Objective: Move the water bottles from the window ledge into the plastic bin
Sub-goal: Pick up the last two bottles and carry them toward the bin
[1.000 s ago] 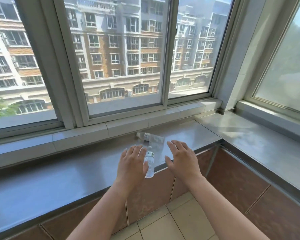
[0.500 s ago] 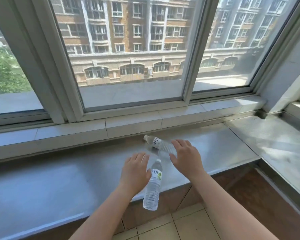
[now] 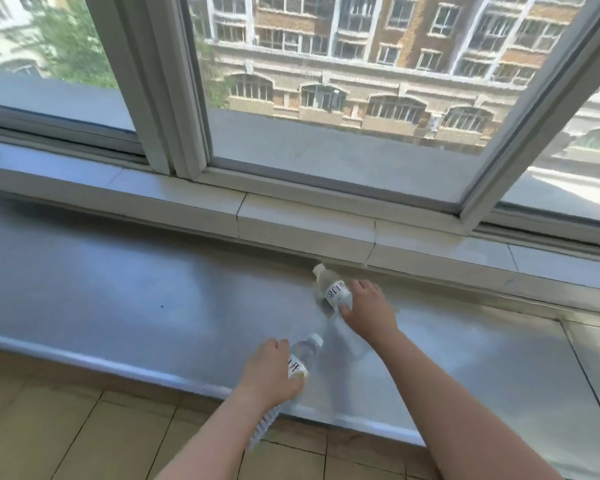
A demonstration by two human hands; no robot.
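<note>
Two clear water bottles with white caps and white labels are at the metal window ledge (image 3: 118, 306). My left hand (image 3: 269, 374) is shut around the near bottle (image 3: 302, 358), whose base sticks out past the ledge's front edge under my wrist. The far bottle (image 3: 331, 289) lies on its side near the tiled sill, cap pointing away. My right hand (image 3: 368, 306) rests on its lower half with fingers curled over it. No plastic bin is in view.
A white tiled sill (image 3: 291, 220) and the window frame (image 3: 174, 116) rise behind the ledge. The ledge's front edge (image 3: 153, 372) drops to a brown tiled wall and beige floor tiles (image 3: 66, 427).
The view has swung left and down. My right hand has closed over the far bottle. My left hand has kept hold of the near bottle, now tilted with its cap up to the right.
</note>
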